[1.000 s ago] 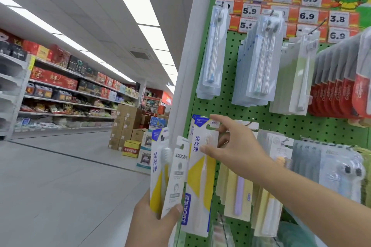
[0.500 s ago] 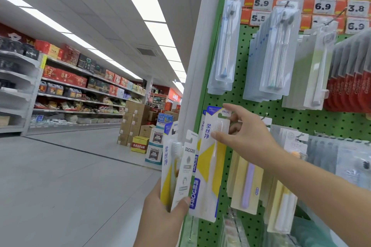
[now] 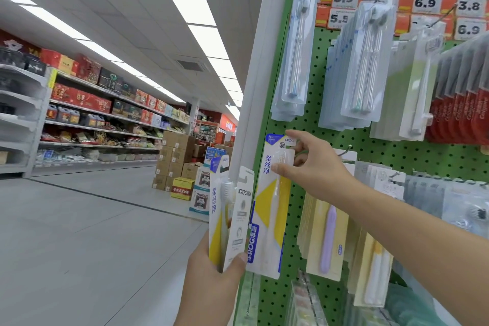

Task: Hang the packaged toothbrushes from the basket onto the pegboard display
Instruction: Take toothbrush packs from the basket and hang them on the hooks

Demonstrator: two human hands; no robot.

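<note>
Far to the left, store shelves (image 3: 87, 114) are running along the aisle, loaded with red boxes and bottles, and a stack of cardboard cartons (image 3: 176, 159) is sitting on the floor beyond them. Nearer, low in the view, the left hand (image 3: 211, 280) is rising from the bottom edge, its grip curled around the lower ends of two toothbrush packs (image 3: 230, 217), thumb pressing across the front of the white one; both packs are standing upright just beside the white upright post (image 3: 260, 82) of the display. Just right of them, a yellow-and-white toothbrush pack (image 3: 270, 209) is hanging upright against the left edge of the green pegboard (image 3: 370, 151), close to the left-hand packs. The right hand (image 3: 315, 167) is reaching in from the lower right, its grip pinching this pack near its top, thumb on the front over the brush head and fingers curling behind the card. Whether the pack's hole is on a peg I cannot tell. Further right, clear blister packs (image 3: 362, 66) are hanging in rows, with price tags (image 3: 426, 2) above them.
</note>
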